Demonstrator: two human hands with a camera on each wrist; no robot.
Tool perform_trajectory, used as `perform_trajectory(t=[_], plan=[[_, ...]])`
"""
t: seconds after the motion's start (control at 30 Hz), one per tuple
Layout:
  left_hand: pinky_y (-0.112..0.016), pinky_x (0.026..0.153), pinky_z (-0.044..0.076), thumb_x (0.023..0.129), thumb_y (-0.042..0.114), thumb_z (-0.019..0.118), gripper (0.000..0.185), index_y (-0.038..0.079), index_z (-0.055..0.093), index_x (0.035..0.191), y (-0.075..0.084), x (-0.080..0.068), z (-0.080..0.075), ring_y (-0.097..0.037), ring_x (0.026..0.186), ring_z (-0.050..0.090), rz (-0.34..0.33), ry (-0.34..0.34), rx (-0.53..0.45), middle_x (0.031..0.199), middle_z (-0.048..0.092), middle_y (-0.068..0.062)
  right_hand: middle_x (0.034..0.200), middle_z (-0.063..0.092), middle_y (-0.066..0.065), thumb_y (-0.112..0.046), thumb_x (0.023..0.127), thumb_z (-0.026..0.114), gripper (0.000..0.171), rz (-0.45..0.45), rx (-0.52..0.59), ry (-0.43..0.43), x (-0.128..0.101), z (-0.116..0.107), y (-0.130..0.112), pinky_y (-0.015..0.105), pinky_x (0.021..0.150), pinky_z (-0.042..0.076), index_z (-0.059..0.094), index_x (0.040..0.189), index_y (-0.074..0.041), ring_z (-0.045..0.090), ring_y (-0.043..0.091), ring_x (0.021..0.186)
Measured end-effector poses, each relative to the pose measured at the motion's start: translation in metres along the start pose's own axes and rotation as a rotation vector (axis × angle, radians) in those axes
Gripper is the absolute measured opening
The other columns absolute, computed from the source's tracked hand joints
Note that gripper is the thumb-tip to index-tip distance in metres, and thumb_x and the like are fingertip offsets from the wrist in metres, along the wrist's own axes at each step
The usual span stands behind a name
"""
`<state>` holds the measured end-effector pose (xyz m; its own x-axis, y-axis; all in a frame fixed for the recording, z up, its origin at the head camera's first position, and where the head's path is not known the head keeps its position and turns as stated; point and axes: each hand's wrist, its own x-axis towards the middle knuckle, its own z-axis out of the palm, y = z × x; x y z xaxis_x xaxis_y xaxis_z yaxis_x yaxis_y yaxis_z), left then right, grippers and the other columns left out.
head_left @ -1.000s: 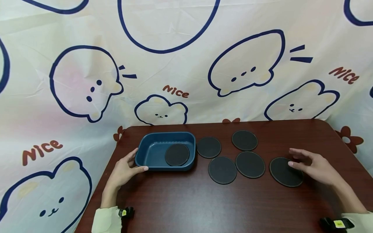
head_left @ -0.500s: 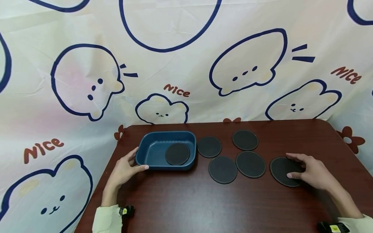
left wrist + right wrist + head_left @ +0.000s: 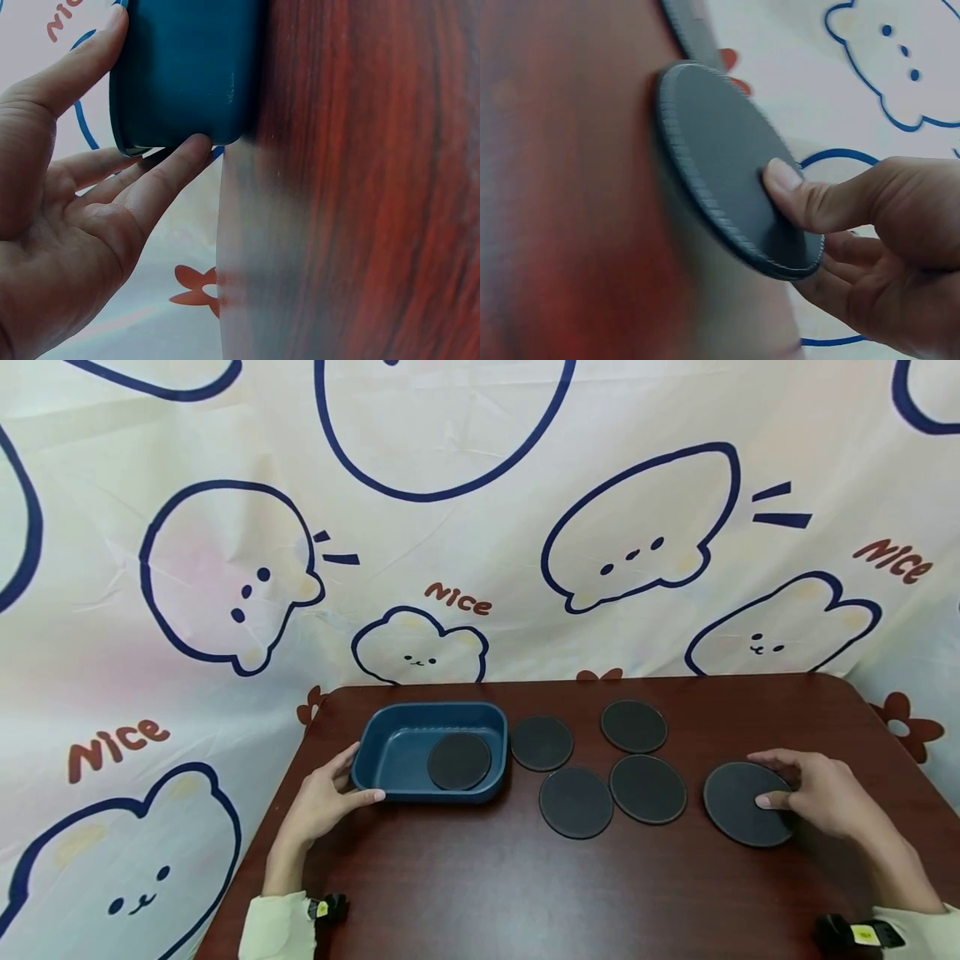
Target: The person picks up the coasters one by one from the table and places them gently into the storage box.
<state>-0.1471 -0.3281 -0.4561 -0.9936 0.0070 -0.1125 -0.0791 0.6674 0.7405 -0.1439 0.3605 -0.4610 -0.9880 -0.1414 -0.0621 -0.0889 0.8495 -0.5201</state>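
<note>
- left forearm (image 3: 283, 864) and right forearm (image 3: 903, 864) are both stretched forward, set pretty wide
- left hand (image 3: 318, 797): thumb and fingers are spread apart, mostly straight
- right hand (image 3: 828, 797): a pinch is being made, thumb placed on top, fingers tucked under

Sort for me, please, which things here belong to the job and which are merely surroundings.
Apparently the job: black disc held by right hand; blue tray held by left hand; inner disc; probably four loose discs.

Surroundings: table; printed backdrop.

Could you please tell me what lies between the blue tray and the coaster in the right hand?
Four black coasters lie between them on the table, in the head view.
</note>
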Motion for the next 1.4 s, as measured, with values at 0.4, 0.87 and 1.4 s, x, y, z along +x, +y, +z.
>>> perform_trajectory(t=[0.4, 0.87, 1.4], plan=[[-0.060, 0.109, 0.053, 0.094, 0.032, 0.086, 0.099, 0.005, 0.028, 0.170, -0.004, 0.000, 0.000, -0.050, 0.141, 0.059, 0.011, -0.009, 0.000, 0.163, 0.047, -0.030, 0.135, 0.067, 0.038, -0.020, 0.103, 0.074, 0.053, 0.040, 0.208, 0.019, 0.009, -0.012, -0.013, 0.020, 0.069, 0.056, 0.059, 0.147, 0.005, 0.057, 0.064, 0.130], [-0.061, 0.108, 0.054, 0.094, 0.029, 0.085, 0.096, 0.005, 0.030, 0.169, -0.006, 0.000, -0.001, -0.051, 0.138, 0.061, 0.016, -0.015, 0.002, 0.159, 0.052, -0.031, 0.110, 0.064, -0.031, -0.025, 0.109, 0.065, 0.059, 0.147, 0.645, -0.033, 0.019, -0.011, -0.007, 0.025, 0.080, 0.064, 0.045, 0.159, -0.001, 0.071, -0.004, 0.097], [-0.058, 0.108, 0.055, 0.095, 0.028, 0.085, 0.096, 0.005, 0.028, 0.170, -0.004, -0.002, -0.001, -0.051, 0.140, 0.059, 0.011, -0.024, -0.006, 0.162, 0.048, -0.031, 0.114, 0.074, -0.025, -0.013, 0.107, 0.066, 0.035, 0.110, 1.062, -0.048, 0.023, -0.007, -0.010, 0.025, 0.081, 0.065, 0.059, 0.139, -0.027, 0.078, 0.003, 0.098]])
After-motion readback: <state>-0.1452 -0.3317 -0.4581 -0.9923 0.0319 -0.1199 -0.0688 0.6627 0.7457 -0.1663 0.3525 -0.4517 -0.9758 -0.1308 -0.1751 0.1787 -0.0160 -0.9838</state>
